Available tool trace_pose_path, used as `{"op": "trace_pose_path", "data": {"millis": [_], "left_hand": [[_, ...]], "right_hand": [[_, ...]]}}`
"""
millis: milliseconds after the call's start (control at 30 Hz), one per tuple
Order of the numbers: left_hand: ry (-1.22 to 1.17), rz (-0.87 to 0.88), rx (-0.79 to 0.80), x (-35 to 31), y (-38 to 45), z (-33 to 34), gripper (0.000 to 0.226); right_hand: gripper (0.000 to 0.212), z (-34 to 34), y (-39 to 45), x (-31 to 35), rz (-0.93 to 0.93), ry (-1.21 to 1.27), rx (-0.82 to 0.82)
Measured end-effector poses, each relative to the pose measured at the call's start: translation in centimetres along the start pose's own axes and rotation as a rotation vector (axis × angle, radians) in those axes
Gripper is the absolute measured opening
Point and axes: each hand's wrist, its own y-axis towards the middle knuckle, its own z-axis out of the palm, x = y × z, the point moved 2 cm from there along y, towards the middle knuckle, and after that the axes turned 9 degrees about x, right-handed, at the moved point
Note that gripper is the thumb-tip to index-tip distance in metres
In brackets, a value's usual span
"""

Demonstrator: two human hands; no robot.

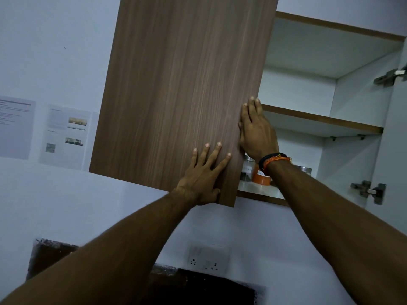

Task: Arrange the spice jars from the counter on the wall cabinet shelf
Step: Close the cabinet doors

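1. Spice jars (255, 172) stand in a row along the bottom shelf (259, 190) of the wall cabinet (330, 69), which is the biggest thing before me; its right door is swung wide open, its middle shelf (319, 123) bare where I can see it.
2. The wood-grain left door (180, 95) comes next, tall and upright; its free edge runs top to bottom just left of the jars, so the jars lie past that edge, up and to the right of both my hands.
3. My right hand (255, 133) is the nearer to them, just above the jars; its fingers run straight up along the door's edge; whether the thumb hooks behind the edge I cannot tell.
4. My left hand (204, 175) lies flat on the door's face near the lower corner, fingers spread, gripping nothing.
5. The jars are half hidden by my right wrist; I make out a dark-filled one (246, 171), an orange one (261, 176) and a steel lid (305, 169).
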Motion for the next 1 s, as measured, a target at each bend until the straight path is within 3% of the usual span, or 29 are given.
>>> {"op": "trace_pose_path", "data": {"millis": [767, 1000], "left_hand": [[-0.011, -0.008, 0.056, 0.7, 2.5, 2.5, 0.112], [-0.101, -0.017, 0.073, -0.7, 2.1, 1.4, 0.102]], "right_hand": [[0.064, 3.3, 1.9, -1.6, -0.025, -0.019, 0.077], [0.058, 2.1, 0.1, -2.2, -0.026, -0.031, 0.108]]}}
